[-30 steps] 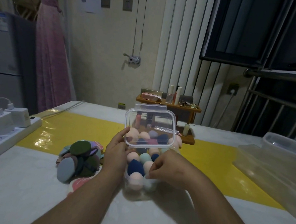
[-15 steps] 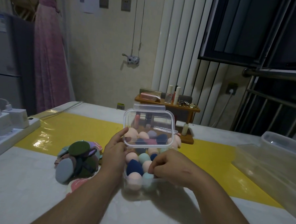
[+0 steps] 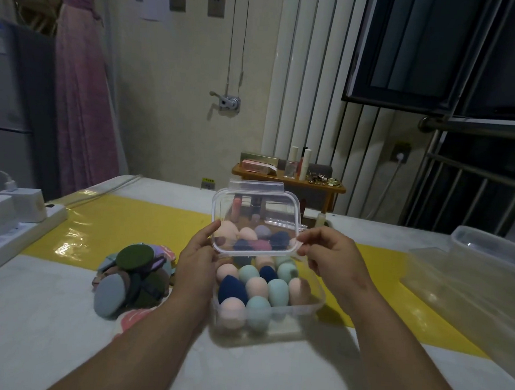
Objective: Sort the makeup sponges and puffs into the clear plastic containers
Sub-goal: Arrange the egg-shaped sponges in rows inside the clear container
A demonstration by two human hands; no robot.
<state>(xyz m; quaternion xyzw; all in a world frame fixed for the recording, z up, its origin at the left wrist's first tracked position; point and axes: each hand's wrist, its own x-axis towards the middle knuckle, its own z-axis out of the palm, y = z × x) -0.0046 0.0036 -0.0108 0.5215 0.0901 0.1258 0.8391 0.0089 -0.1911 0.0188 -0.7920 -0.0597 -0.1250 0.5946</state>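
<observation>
A clear plastic container (image 3: 309,311) stands on the table in front of me, filled with several egg-shaped makeup sponges (image 3: 277,291) in pink, teal and navy. Its clear lid (image 3: 257,208) stands tilted up above the far half of the box. My left hand (image 3: 199,259) pinches the lid's left lower corner. My right hand (image 3: 334,253) pinches the lid's right lower corner. A heap of flat round puffs (image 3: 132,274) in green, grey and purple lies on the table left of the box, beside my left forearm.
A large clear plastic bin (image 3: 483,275) sits at the right edge of the table. A white power strip (image 3: 13,231) with chargers lies at the left edge. A small wooden shelf (image 3: 290,181) with cosmetics stands behind the container. A yellow strip (image 3: 121,225) crosses the tabletop.
My right hand has lifted out of the sponges at the front of the box and now pinches the lid's right corner. My left hand stays on the lid's left corner.
</observation>
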